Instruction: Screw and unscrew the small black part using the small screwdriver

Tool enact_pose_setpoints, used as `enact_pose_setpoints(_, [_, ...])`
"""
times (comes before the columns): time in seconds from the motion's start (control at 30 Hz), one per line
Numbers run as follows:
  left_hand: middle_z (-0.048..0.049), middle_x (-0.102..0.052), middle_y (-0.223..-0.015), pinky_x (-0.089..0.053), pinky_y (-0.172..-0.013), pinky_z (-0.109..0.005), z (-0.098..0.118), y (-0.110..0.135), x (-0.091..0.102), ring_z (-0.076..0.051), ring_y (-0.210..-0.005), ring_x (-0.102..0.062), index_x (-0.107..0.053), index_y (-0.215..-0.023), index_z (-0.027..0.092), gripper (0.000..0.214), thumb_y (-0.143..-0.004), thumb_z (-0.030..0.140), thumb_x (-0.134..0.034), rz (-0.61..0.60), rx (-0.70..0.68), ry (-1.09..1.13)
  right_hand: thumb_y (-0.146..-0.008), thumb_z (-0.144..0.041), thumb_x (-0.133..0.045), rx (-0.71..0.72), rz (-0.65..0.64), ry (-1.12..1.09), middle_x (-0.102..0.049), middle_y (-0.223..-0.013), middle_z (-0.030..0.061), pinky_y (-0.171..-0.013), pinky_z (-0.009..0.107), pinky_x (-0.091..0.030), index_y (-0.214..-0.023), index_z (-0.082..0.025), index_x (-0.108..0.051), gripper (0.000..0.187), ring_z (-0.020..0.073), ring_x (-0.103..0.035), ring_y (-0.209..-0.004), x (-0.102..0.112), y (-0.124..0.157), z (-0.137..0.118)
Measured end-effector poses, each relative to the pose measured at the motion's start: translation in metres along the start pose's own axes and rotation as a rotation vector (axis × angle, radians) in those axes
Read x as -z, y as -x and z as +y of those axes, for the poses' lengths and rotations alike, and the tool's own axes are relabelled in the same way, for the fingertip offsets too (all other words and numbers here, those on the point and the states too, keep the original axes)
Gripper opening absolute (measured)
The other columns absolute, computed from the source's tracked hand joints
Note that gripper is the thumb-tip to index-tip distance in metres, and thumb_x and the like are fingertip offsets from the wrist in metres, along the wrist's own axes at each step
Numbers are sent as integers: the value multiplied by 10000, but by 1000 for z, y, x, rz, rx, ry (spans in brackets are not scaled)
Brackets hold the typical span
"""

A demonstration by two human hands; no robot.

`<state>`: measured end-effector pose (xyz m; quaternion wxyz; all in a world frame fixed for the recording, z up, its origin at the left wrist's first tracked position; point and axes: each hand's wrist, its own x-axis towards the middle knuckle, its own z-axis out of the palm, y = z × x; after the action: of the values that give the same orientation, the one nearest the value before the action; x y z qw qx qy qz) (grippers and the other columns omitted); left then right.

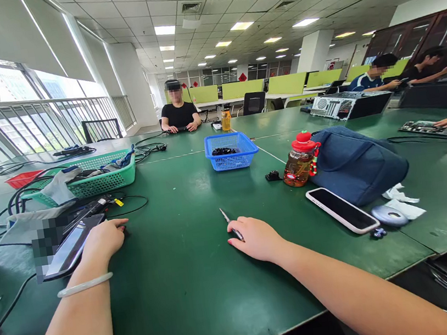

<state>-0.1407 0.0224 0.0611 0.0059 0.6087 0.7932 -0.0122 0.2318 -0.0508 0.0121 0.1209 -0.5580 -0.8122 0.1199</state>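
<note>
While the two hands sit well apart over the green table (pixel 184 300), only the right hand (pixel 256 235) clearly has hold of something: a slim metal tool (pixel 226 217), pinched between thumb and fingers, pointy end aimed away and a bit left. So yeah, the tool's out in the middle of the table, low to the surface, with the blue basket (pixel 233 161) farther off beyond it and some black stuff (pixel 223 151) lying inside that.

Left hand (pixel 105 242) is palm down with fingers pointing right, up against the edge of a dark gadget with a screen (pixel 68 249). Something dark peeks out under the fingertips, but honestly can't tell if it's being gripped. Pale bangle (pixel 85 285) on that arm, btw.

Past the gadget is a green basket (pixel 114 178) with gloves (pixel 62 184) spilling over the near side, plus cables around it. Over on the right you've got a phone (pixel 341 210) lying flat, a navy bag (pixel 356 168) just behind it and a red-lidded bottle (pixel 296 167) next to the bag. Someone in a black top (pixel 178 113) is sitting across the table.
</note>
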Motion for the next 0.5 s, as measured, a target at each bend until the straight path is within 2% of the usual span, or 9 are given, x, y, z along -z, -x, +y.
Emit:
enact_pose_setpoints(0.13, [-130, -692, -1223, -497, -862, -331, 2, 4, 3, -275, -1072, -651, -611, -1330, 195, 471, -898, 222, -424, -33, 17, -33, -905, -382, -581, -2, -3, 1, -662, -1022, 49, -718, 287, -428, -1121, -232, -650, 272, 194, -615, -889, 0, 0, 0])
enact_pose_setpoints(0.3, [-118, -660, -1284, -496, -863, -344, 4, 9, 8, -299, -1104, -636, -600, -1341, 241, 460, -926, 319, -420, -36, 71, -63, -905, -380, -581, -2, -5, 2, -662, -1014, 50, -718, 281, -423, -1120, -236, -650, 269, 189, -615, -889, 0, 1, 0])
enact_pose_setpoints(0.5, [-121, -657, -1288, -494, -874, -336, 10, 12, 14, -296, -1116, -634, -562, -1373, 242, 472, -951, 374, -399, -78, 46, -121, -907, -386, -577, -2, -4, 5, -659, -1011, 47, -702, 279, -419, -1118, -239, -646, 267, 193, -617, -887, 0, 1, 0])
